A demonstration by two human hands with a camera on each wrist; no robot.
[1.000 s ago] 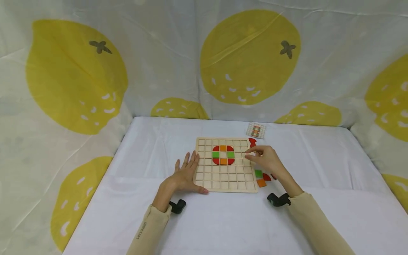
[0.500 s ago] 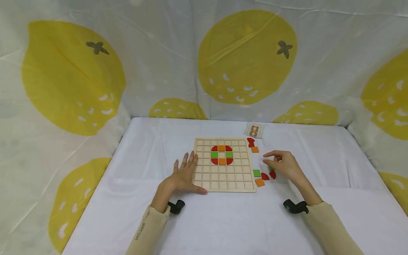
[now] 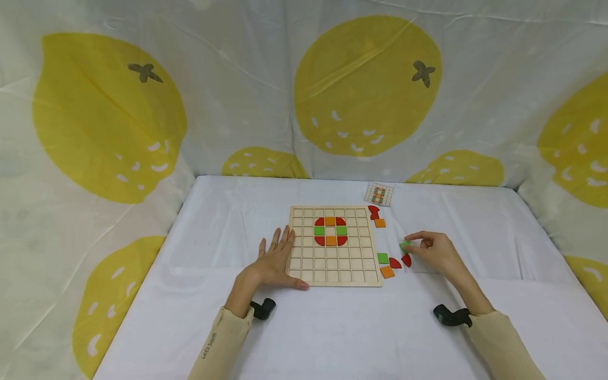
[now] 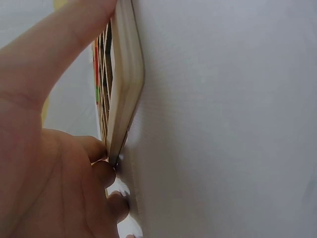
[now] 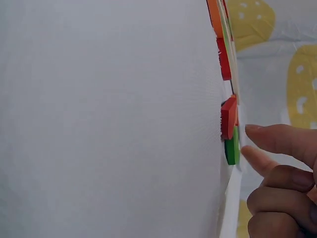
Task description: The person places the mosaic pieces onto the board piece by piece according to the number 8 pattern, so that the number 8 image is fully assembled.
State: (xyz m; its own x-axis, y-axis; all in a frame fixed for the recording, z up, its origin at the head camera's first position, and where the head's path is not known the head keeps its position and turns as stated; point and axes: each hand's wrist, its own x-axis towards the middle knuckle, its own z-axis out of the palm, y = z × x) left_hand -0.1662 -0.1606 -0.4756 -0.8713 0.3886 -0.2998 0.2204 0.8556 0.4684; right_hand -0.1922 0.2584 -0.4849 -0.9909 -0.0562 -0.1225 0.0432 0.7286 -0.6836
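Observation:
A light wooden grid board (image 3: 309, 262) lies flat, bearing a ring of red quarter-circle tiles (image 3: 320, 240), orange square tiles (image 3: 330, 240) and green square tiles (image 3: 341, 230). My left hand (image 3: 272, 266) spreads along its left side, fingertips at the edge and thumb at the near-left corner. Right of the board, my right hand (image 3: 436, 252) is over a loose green tile (image 3: 404, 246). Its index fingertip is right at this tile (image 5: 231, 151), while the thumb stands a little apart in the right wrist view; the other fingers are curled in. Just below lies a red quarter-circle tile (image 3: 406, 260).
Near the board's right edge lie another green square (image 3: 382, 258), a red quarter-circle (image 3: 395, 263) and an orange square (image 3: 387, 272). Farther back are red pieces (image 3: 373, 211) and an orange square (image 3: 380, 223). A small pattern card (image 3: 379, 194) lies behind, on the white-covered table (image 3: 332, 327).
My right hand has moved right, from the board's right edge to the loose green tile. An orange square it covered earlier now shows. The left hand stays on the board.

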